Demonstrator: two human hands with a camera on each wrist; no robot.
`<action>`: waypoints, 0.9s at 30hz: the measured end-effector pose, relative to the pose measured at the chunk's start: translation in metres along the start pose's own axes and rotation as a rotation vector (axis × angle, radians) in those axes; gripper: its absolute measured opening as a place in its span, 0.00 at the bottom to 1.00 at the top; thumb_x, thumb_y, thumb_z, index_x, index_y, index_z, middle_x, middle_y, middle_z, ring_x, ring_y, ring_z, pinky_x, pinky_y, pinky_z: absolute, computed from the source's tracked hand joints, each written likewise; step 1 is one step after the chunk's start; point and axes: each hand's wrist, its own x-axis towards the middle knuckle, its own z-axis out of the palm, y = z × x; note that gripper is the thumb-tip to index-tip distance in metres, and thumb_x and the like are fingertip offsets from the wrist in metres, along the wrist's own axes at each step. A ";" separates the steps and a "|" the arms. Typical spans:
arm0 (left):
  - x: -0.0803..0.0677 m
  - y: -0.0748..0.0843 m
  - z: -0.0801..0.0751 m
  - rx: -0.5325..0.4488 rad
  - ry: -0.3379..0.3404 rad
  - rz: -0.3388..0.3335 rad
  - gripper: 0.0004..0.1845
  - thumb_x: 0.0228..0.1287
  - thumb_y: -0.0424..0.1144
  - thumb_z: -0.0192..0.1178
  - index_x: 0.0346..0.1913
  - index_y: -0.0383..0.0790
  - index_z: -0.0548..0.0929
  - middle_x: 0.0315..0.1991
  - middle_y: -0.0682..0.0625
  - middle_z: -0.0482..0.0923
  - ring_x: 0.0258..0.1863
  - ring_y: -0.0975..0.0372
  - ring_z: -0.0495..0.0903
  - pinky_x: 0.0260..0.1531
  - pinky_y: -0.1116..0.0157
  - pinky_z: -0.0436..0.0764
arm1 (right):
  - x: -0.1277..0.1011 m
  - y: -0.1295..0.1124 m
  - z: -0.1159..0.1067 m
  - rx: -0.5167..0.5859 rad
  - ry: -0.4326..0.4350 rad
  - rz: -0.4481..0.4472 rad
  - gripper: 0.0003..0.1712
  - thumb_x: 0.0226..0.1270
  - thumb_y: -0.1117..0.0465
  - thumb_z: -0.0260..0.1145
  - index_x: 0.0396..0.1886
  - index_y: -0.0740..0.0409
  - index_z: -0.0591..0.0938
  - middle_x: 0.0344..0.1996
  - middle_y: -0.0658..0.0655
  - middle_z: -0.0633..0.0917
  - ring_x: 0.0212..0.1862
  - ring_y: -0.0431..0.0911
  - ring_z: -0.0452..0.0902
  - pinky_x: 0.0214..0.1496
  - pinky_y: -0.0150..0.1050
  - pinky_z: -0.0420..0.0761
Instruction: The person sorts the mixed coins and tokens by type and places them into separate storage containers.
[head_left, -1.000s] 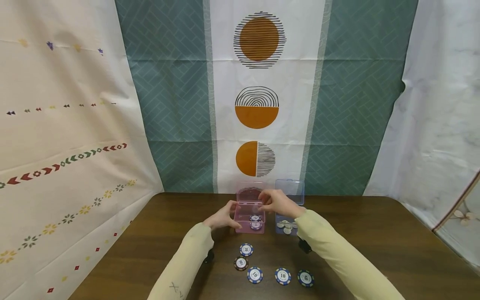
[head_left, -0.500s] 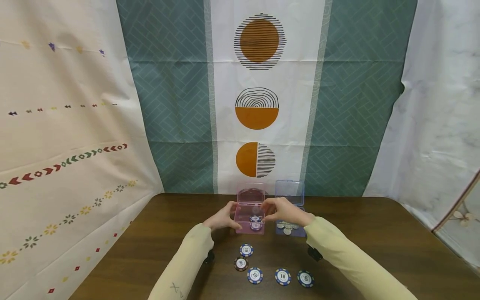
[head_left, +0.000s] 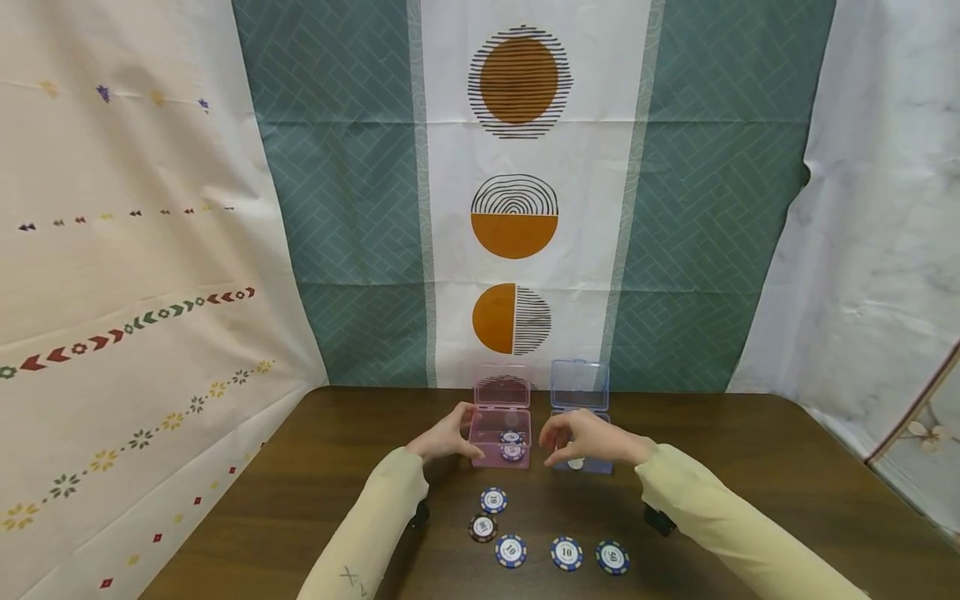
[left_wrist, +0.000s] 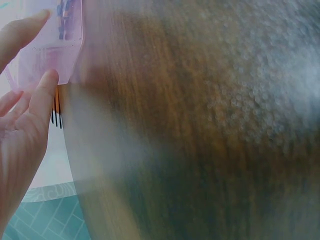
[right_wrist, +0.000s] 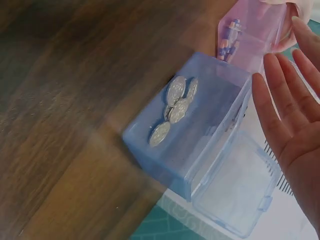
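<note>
Left hand (head_left: 448, 437) is touching the left side of the pink box (head_left: 501, 442) w/ fingers (left_wrist: 42, 95) mostly straight, not really gripping it; box sits lid-up near the back of the bench (head_left: 750, 467) w/ a couple poker chips (head_left: 512, 445) inside. Right hand (head_left: 581, 438) hovers just in front of the blue box (right_wrist: 200, 135) next to it, fingers (right_wrist: 267, 107) open and relaxed, holding nothing; silver coins (right_wrist: 172, 107) lie in that one. Five more chips (head_left: 551, 540) sit loose on the bench closer to the person.
</note>
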 end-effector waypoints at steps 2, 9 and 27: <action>0.000 0.000 0.000 0.004 0.000 -0.007 0.40 0.41 0.27 0.70 0.57 0.29 0.58 0.58 0.33 0.63 0.58 0.43 0.61 0.55 0.48 0.59 | -0.003 -0.001 0.000 0.012 -0.019 0.007 0.12 0.52 0.60 0.70 0.36 0.55 0.80 0.32 0.54 0.81 0.31 0.41 0.76 0.32 0.34 0.77; 0.000 -0.001 -0.001 0.018 0.003 0.004 0.40 0.41 0.26 0.70 0.57 0.29 0.59 0.57 0.34 0.64 0.58 0.44 0.61 0.55 0.50 0.60 | -0.016 -0.002 -0.003 0.060 -0.064 0.012 0.15 0.50 0.59 0.71 0.37 0.57 0.80 0.32 0.54 0.81 0.31 0.42 0.76 0.33 0.35 0.77; 0.001 -0.002 0.000 0.024 0.004 0.012 0.40 0.41 0.27 0.71 0.57 0.30 0.59 0.57 0.34 0.64 0.58 0.44 0.62 0.54 0.50 0.61 | -0.056 -0.003 0.001 0.101 -0.210 0.007 0.23 0.44 0.60 0.75 0.42 0.58 0.78 0.31 0.51 0.81 0.33 0.43 0.77 0.33 0.34 0.76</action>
